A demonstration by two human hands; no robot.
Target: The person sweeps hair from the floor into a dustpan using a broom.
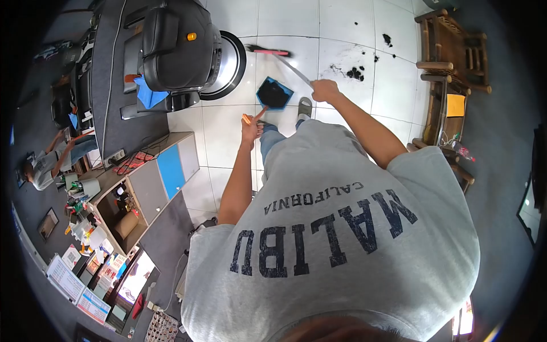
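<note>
My right hand (325, 91) is closed around the grey handle (295, 70) of a broom. The broom's pink head (270, 52) with dark bristles lies on the tiles, near the round chair base. My left hand (250, 131) grips the orange-red handle of a blue dustpan (291, 90). The pan rests on the floor in front of my feet, and a dark mass that looks like hair covers its inside. Right of the broom, black clumps like cut hair (355, 73) lie scattered on the floor, with another clump (387, 39) farther off.
A black salon chair (176, 45) on a round metal base (232, 65) stands ahead to the left, a blue cloth (149, 94) on it. Bamboo chairs (444, 66) line the right side. Cabinets (169, 171) and a cluttered counter are at my left.
</note>
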